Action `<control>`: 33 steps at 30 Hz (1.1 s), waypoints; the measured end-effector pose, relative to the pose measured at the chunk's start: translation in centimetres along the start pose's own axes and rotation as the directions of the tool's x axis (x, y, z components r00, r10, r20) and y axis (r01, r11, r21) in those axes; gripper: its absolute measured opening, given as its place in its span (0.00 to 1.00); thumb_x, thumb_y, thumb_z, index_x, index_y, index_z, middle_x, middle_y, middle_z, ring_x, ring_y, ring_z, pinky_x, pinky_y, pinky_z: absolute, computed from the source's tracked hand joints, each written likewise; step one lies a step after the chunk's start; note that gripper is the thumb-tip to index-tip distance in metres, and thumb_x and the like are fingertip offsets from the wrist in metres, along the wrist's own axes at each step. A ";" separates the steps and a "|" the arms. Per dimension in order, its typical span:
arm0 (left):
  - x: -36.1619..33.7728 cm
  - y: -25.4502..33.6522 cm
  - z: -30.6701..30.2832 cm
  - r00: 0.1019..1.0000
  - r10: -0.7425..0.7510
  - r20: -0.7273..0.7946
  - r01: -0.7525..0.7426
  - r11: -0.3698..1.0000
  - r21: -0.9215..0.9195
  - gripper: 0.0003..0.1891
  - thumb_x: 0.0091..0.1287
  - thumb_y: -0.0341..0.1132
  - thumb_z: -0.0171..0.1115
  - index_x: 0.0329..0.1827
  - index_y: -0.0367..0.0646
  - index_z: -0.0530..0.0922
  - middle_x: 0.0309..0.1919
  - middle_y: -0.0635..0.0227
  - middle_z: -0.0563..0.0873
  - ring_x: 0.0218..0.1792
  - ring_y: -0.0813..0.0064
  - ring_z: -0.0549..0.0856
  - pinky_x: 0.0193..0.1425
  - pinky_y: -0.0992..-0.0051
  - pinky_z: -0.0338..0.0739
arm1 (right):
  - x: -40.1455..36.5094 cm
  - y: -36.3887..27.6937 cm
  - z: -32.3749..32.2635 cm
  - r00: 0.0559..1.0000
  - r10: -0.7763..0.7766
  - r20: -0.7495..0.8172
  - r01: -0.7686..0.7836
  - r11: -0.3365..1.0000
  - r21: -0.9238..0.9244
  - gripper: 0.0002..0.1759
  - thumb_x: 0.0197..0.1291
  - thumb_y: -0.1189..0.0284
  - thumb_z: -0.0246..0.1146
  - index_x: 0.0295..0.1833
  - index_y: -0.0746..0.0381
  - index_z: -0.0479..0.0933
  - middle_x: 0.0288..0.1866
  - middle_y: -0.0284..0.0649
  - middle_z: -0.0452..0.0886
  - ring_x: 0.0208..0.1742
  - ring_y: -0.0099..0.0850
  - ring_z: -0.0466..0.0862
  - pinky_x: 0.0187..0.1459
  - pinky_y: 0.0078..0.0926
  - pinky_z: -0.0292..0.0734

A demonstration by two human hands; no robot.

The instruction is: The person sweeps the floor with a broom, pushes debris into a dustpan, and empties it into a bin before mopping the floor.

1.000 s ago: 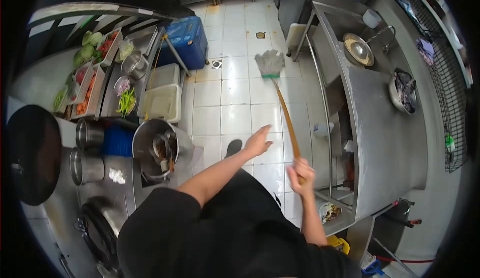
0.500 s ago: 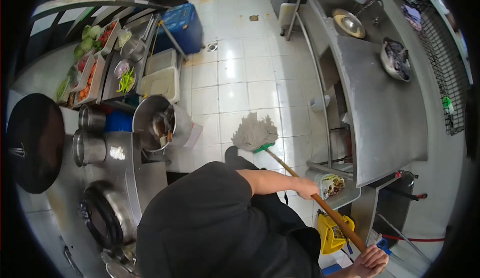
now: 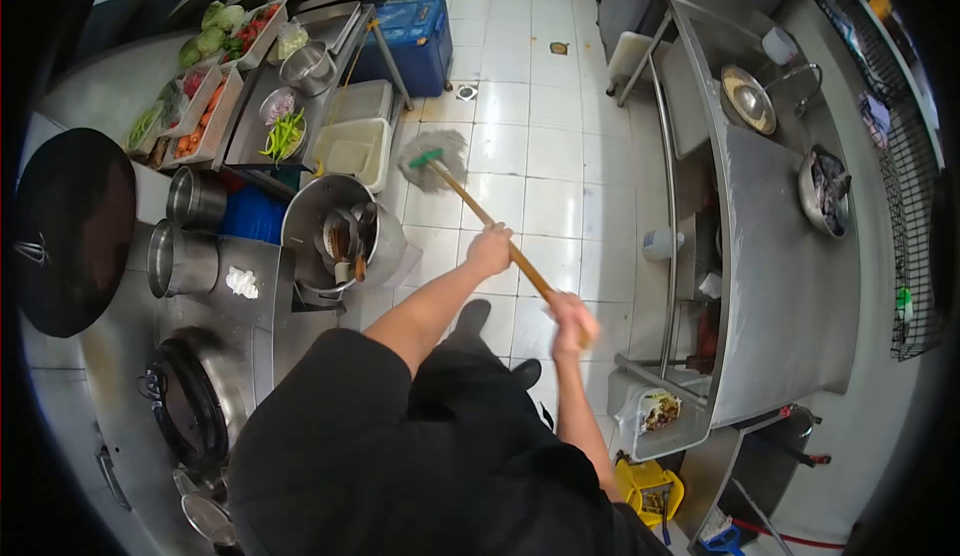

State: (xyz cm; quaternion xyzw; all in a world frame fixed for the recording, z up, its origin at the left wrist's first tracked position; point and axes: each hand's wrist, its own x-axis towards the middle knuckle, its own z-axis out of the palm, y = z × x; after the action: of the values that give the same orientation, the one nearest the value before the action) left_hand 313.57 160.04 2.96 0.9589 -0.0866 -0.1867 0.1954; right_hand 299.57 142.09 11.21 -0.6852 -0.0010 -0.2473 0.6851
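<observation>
A mop with a grey string head (image 3: 450, 161) and a green clamp rests on the white tiled floor, beside the pale bins at the left. Its wooden handle (image 3: 478, 206) slants down to the right toward my body. My left hand (image 3: 490, 250) is wrapped around the middle of the handle. Near the handle's top end, my right hand (image 3: 573, 324) is closed on it, slightly blurred. My dark shoes show on the floor below the hands.
At the left stand a large steel pot (image 3: 300, 231) with utensils, pale bins (image 3: 378, 161), a blue bin (image 3: 425, 56) and vegetable baskets (image 3: 215, 141). A steel counter (image 3: 780, 266) runs along the right, above a clear tub (image 3: 690, 436). A yellow bucket (image 3: 625, 476) sits low right.
The mop head has moved forward and left, toward the bins. Both hands have swung left with the handle, and my right hand has come up from the lower right. The view has shifted.
</observation>
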 end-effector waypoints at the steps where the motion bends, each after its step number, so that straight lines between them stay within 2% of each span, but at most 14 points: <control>1: 0.6 -1.3 -0.4 1.000 -0.003 -0.016 0.003 1.000 0.001 0.21 0.61 0.31 0.69 0.58 0.39 0.79 0.69 0.53 0.75 0.74 0.52 0.71 0.71 0.58 0.76 | -0.1 1.8 2.5 0.976 0.182 0.123 -0.199 0.969 0.149 0.11 0.68 0.79 0.60 0.30 0.70 0.79 0.32 0.42 0.83 0.36 0.31 0.82 0.45 0.30 0.79; 4: 0.7 -4.8 -0.9 0.999 -0.026 -0.042 0.029 0.996 0.080 0.24 0.63 0.29 0.64 0.65 0.44 0.77 0.78 0.57 0.67 0.80 0.55 0.63 0.73 0.57 0.73 | 0.9 4.8 7.2 0.945 0.232 0.233 -0.264 0.957 0.117 0.11 0.68 0.80 0.60 0.31 0.71 0.79 0.35 0.41 0.84 0.40 0.30 0.84 0.50 0.29 0.78; 6: 1.1 -5.6 -3.3 0.999 0.035 0.014 -0.037 0.993 0.109 0.25 0.63 0.29 0.64 0.66 0.44 0.77 0.78 0.58 0.68 0.80 0.55 0.63 0.76 0.55 0.69 | 1.5 4.7 8.0 0.953 0.037 0.299 -0.064 0.995 0.080 0.06 0.67 0.83 0.60 0.38 0.72 0.82 0.39 0.45 0.86 0.42 0.31 0.84 0.45 0.24 0.78; 8: 1.6 -6.2 -2.7 0.987 0.145 0.076 -0.152 0.984 0.097 0.25 0.64 0.33 0.64 0.66 0.46 0.78 0.76 0.60 0.71 0.80 0.55 0.64 0.80 0.50 0.61 | 1.5 1.1 4.4 0.909 0.271 0.317 -0.275 0.961 -0.031 0.05 0.65 0.83 0.62 0.37 0.72 0.83 0.40 0.47 0.86 0.46 0.34 0.85 0.50 0.27 0.78; 12: 2.6 -1.5 1.2 0.937 0.346 0.052 -0.345 0.938 -0.034 0.23 0.60 0.44 0.71 0.56 0.45 0.84 0.63 0.59 0.83 0.74 0.52 0.72 0.76 0.51 0.64 | 3.0 -7.8 -8.5 0.890 0.304 0.338 -0.173 0.914 -0.367 0.07 0.59 0.75 0.69 0.39 0.68 0.88 0.45 0.51 0.90 0.52 0.43 0.89 0.60 0.41 0.80; 13: 2.3 1.4 0.8 0.920 0.372 0.128 -0.356 0.925 -0.129 0.18 0.59 0.44 0.72 0.48 0.46 0.87 0.50 0.57 0.88 0.66 0.52 0.79 0.70 0.50 0.69 | 3.8 -10.4 -11.7 0.899 0.318 0.302 -0.272 0.944 -0.185 0.08 0.57 0.75 0.69 0.37 0.70 0.87 0.42 0.50 0.90 0.50 0.44 0.89 0.59 0.42 0.81; 14: 2.5 3.7 3.0 0.878 0.479 0.019 -0.473 0.871 -0.135 0.11 0.58 0.43 0.69 0.35 0.45 0.88 0.35 0.55 0.90 0.44 0.49 0.88 0.53 0.48 0.78 | 4.3 -15.3 -12.6 0.926 0.370 0.071 -0.340 0.902 -0.267 0.13 0.58 0.71 0.68 0.33 0.74 0.84 0.40 0.50 0.89 0.44 0.43 0.88 0.55 0.40 0.82; 15: 2.4 6.7 4.3 0.827 0.537 0.169 -0.524 0.844 -0.114 0.09 0.54 0.39 0.67 0.33 0.45 0.88 0.31 0.54 0.89 0.36 0.49 0.89 0.47 0.51 0.82 | 5.3 -19.3 -14.0 0.944 0.325 0.049 -0.301 0.915 -0.269 0.18 0.58 0.67 0.67 0.25 0.72 0.78 0.32 0.48 0.86 0.34 0.39 0.84 0.48 0.41 0.81; 18: -3.2 14.5 4.4 0.737 0.607 0.297 -0.540 0.793 -0.282 0.08 0.52 0.34 0.64 0.32 0.44 0.89 0.32 0.54 0.90 0.39 0.51 0.90 0.42 0.56 0.85 | 5.2 -24.9 -17.1 0.985 0.124 0.120 -0.115 0.990 -0.083 0.23 0.64 0.64 0.60 0.17 0.57 0.62 0.16 0.36 0.67 0.21 0.31 0.68 0.41 0.39 0.67; 22: -6.1 17.5 5.4 0.590 0.691 0.417 -0.583 0.722 -0.373 0.09 0.55 0.37 0.64 0.32 0.44 0.89 0.37 0.54 0.91 0.41 0.49 0.90 0.44 0.54 0.84 | 1.4 -26.4 -18.6 0.982 0.079 -0.173 -0.045 0.980 0.194 0.24 0.70 0.66 0.54 0.19 0.52 0.60 0.13 0.32 0.61 0.18 0.26 0.61 0.37 0.33 0.64; 25: -5.8 14.3 5.6 0.591 0.636 0.496 -0.557 0.767 -0.319 0.09 0.56 0.37 0.65 0.34 0.46 0.89 0.37 0.54 0.91 0.41 0.49 0.90 0.45 0.53 0.84 | -0.1 -23.4 -17.0 0.969 0.047 -0.241 0.001 0.981 0.195 0.24 0.72 0.67 0.51 0.19 0.51 0.57 0.13 0.32 0.57 0.17 0.24 0.57 0.34 0.31 0.61; 29: -2.4 1.8 6.0 0.759 0.542 0.360 -0.533 0.835 -0.135 0.14 0.58 0.30 0.65 0.46 0.54 0.88 0.36 0.60 0.90 0.42 0.52 0.89 0.48 0.51 0.83 | -0.6 -16.2 -8.0 0.961 0.121 -0.250 -0.102 0.991 0.090 0.21 0.65 0.62 0.53 0.19 0.58 0.63 0.17 0.36 0.67 0.21 0.29 0.64 0.36 0.36 0.67; 32: -0.5 -8.7 1.8 0.839 0.487 0.243 -0.525 0.843 0.120 0.10 0.60 0.35 0.68 0.44 0.53 0.88 0.36 0.63 0.89 0.43 0.53 0.88 0.52 0.51 0.80 | -2.6 -10.5 -0.5 0.960 0.280 -0.019 -0.271 0.943 0.195 0.15 0.65 0.70 0.59 0.27 0.68 0.75 0.32 0.47 0.82 0.38 0.42 0.81 0.50 0.45 0.78; 33: -0.5 -11.0 1.4 0.914 0.327 0.239 -0.383 0.891 0.245 0.10 0.65 0.38 0.66 0.47 0.52 0.87 0.44 0.63 0.89 0.57 0.58 0.84 0.57 0.47 0.76 | -3.2 -8.7 0.5 0.942 0.287 0.173 -0.316 0.932 0.177 0.14 0.67 0.73 0.61 0.29 0.70 0.75 0.34 0.47 0.82 0.43 0.42 0.82 0.54 0.45 0.77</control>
State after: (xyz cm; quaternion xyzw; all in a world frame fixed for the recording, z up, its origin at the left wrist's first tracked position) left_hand 313.56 169.63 -2.56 0.9222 -0.3056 -0.2244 0.0759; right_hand 293.93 144.18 18.29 -0.6199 0.0298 -0.0876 0.7792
